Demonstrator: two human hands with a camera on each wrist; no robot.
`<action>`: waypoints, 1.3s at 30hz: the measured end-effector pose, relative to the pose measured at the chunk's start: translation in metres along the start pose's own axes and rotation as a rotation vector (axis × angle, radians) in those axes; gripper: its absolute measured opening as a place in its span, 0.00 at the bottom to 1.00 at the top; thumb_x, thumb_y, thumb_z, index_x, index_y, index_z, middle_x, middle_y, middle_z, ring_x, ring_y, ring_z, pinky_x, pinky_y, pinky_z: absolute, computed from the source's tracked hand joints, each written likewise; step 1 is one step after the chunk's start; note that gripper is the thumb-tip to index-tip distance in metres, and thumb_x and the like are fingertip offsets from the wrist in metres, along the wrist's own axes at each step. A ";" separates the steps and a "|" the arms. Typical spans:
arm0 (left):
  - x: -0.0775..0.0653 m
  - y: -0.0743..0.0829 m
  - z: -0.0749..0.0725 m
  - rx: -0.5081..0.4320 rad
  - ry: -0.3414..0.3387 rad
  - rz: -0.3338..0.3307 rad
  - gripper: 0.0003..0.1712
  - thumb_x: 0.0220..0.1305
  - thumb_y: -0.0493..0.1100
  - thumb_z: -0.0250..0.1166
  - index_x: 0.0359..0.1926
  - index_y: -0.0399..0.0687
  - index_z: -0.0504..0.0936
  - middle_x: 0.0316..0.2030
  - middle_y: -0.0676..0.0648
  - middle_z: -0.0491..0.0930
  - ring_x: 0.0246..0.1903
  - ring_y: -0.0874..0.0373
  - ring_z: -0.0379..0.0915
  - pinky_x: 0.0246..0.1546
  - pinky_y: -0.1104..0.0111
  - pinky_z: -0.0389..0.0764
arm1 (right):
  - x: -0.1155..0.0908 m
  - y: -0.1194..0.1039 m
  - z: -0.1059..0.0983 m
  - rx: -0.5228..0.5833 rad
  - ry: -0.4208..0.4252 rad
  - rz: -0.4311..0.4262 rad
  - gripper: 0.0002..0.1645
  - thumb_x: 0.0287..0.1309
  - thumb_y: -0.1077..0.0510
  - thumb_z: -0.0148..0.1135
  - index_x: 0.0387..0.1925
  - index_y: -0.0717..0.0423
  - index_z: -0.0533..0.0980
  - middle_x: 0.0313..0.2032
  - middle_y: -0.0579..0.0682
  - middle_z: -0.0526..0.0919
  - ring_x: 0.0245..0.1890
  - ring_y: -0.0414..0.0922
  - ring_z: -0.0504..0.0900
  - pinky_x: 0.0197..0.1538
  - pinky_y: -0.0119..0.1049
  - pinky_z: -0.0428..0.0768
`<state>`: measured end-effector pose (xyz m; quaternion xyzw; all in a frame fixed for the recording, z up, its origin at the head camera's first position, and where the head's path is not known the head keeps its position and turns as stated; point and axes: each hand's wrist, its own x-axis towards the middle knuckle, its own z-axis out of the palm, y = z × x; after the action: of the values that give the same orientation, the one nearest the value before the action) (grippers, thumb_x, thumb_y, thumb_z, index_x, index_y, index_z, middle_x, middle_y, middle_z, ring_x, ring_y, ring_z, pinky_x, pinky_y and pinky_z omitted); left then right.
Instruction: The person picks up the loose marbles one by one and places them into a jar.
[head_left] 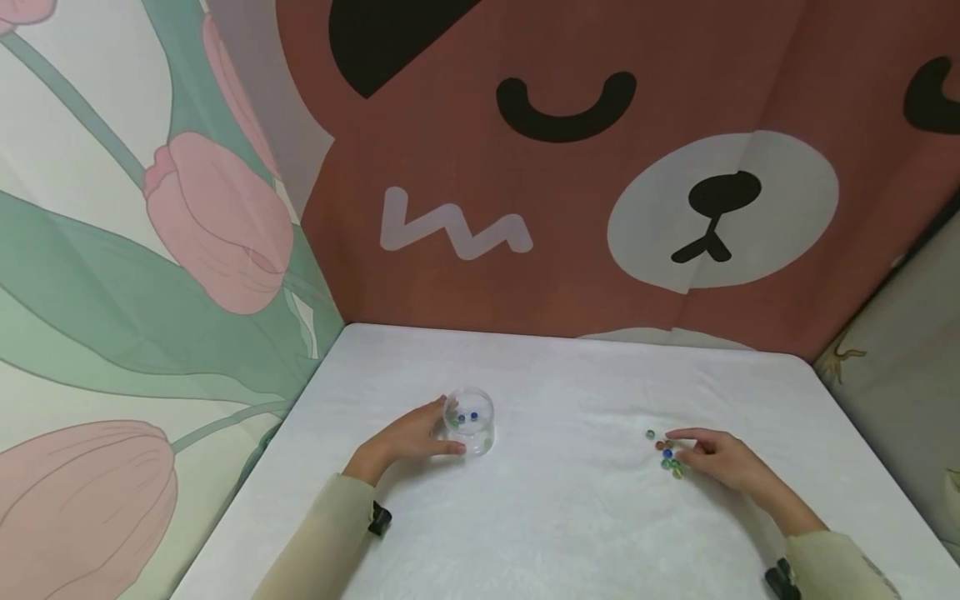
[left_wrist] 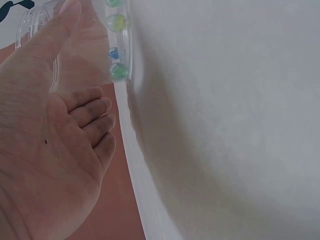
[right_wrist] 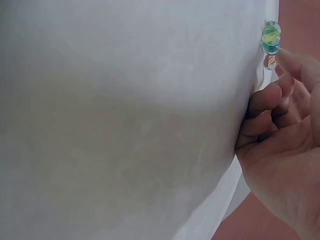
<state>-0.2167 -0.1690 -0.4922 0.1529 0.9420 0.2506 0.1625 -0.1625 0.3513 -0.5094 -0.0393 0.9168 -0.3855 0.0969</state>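
Observation:
My left hand (head_left: 411,435) holds a clear plastic jar (head_left: 480,442) upright on the white table, thumb on the near side and fingers partly hidden behind it. Several marbles lie at the jar's bottom, among them a green one (left_wrist: 118,71) and a small blue one (left_wrist: 113,53). To the right, my right hand (head_left: 723,462) is at a loose cluster of marbles, its index finger stretched over them and the thumb a little apart. Blue (head_left: 667,454), orange (head_left: 660,446) and green (head_left: 678,472) marbles show there. In the right wrist view the other fingers curl against the cloth.
A white cloth (head_left: 540,517) covers the table. Behind it hangs a brown bear-print curtain (head_left: 570,283), with a tulip-print curtain (head_left: 97,333) along the left side. Each wrist wears a black strap piece, such as the left one (head_left: 380,519).

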 end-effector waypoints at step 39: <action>0.003 -0.005 0.002 0.005 0.000 0.018 0.61 0.56 0.70 0.70 0.79 0.46 0.55 0.78 0.40 0.53 0.77 0.44 0.50 0.75 0.48 0.56 | 0.009 -0.004 0.005 -0.132 0.017 0.080 0.22 0.64 0.55 0.66 0.58 0.59 0.81 0.27 0.47 0.72 0.28 0.45 0.67 0.29 0.36 0.65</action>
<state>-0.2191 -0.1709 -0.4971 0.1616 0.9413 0.2497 0.1597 -0.1705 0.3436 -0.5107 -0.0057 0.9418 -0.3202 0.1018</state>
